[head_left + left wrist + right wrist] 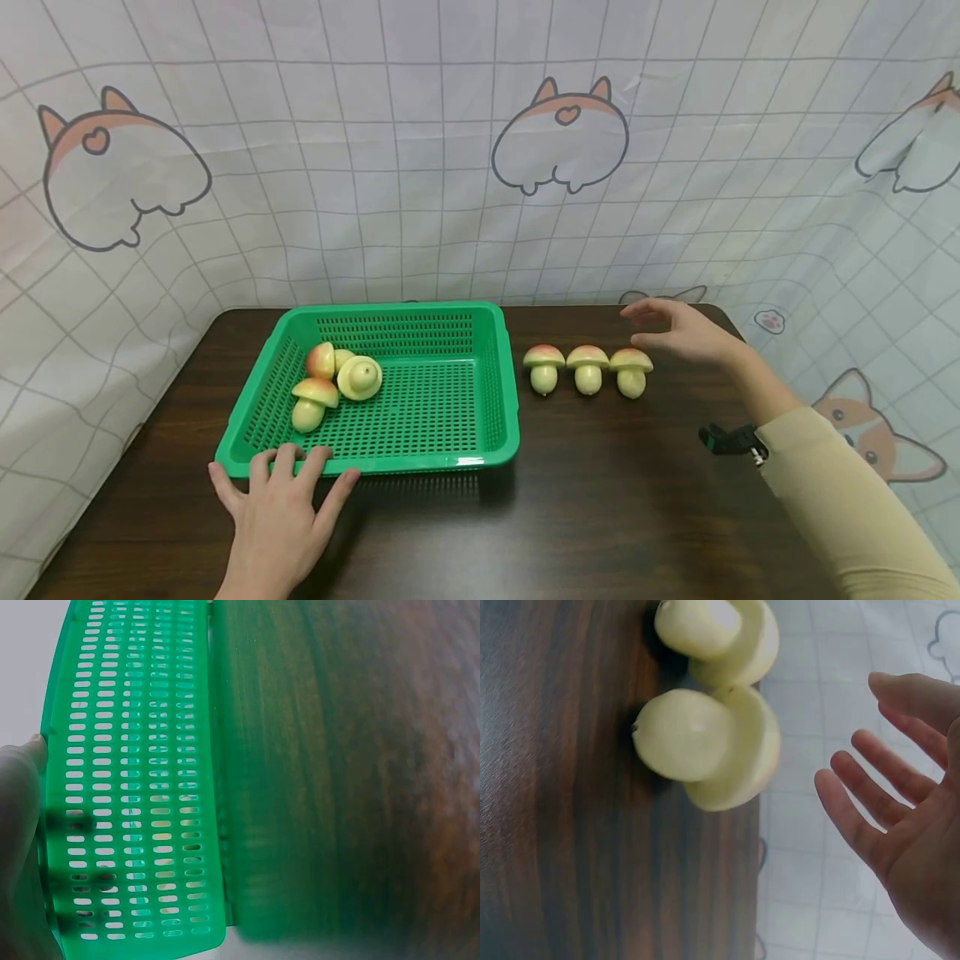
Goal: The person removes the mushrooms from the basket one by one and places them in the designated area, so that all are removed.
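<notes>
My left hand holds the near rim of a green plastic basket at its left end, fingers bent over the edge. In the left wrist view the thumb meets the rim of the basket, and finger shadows show through the slotted wall. Three toy mushrooms with reddish caps, one of them here, lie in the basket's left part. To its right, three more mushrooms stand in a row. My right hand hovers above and right of the rightmost mushroom, fingers apart, touching nothing.
The dark wooden table carries everything. White grid-patterned cloth with cartoon corgis hangs behind and along both sides. A small black device sticks out from the right sleeve.
</notes>
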Action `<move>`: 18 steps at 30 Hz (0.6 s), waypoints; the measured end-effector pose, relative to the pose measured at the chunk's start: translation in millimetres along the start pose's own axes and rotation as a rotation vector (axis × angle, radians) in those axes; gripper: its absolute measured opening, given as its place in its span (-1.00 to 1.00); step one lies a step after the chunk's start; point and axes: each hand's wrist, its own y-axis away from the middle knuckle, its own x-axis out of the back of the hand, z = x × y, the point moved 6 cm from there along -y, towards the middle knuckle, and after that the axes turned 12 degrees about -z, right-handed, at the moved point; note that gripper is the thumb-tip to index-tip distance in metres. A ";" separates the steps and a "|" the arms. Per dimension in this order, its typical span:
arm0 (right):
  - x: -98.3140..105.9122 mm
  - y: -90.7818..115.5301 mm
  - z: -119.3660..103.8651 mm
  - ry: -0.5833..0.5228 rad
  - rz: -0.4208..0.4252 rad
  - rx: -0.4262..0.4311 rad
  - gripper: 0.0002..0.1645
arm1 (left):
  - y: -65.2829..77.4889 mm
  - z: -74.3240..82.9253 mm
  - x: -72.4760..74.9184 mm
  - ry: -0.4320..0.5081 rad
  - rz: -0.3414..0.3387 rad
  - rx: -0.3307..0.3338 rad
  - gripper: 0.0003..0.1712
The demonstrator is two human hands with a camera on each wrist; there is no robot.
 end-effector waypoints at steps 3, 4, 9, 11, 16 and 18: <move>1.3 -3.1 -12.2 0.011 0.005 0.029 -0.47 | -0.4 -0.1 -0.1 0.000 -0.004 0.001 -0.46; 1.7 -4.3 -15.9 0.014 0.007 0.037 -0.49 | -0.4 -0.1 -0.1 0.001 -0.005 0.002 -0.46; 2.3 -12.4 -29.6 0.026 0.020 0.068 -0.56 | -0.3 0.0 -0.1 0.002 -0.005 0.003 -0.47; 1.8 -16.6 -32.8 0.018 0.025 0.080 -0.57 | -0.3 0.0 0.3 0.003 -0.001 0.002 -0.47; -0.5 -27.8 -41.3 0.001 0.031 0.115 -0.58 | -0.6 0.4 0.2 0.003 0.003 0.002 -0.47; -1.5 -31.8 -47.2 -0.006 0.025 0.129 -0.59 | -0.6 0.4 -0.1 -0.001 -0.001 0.006 -0.47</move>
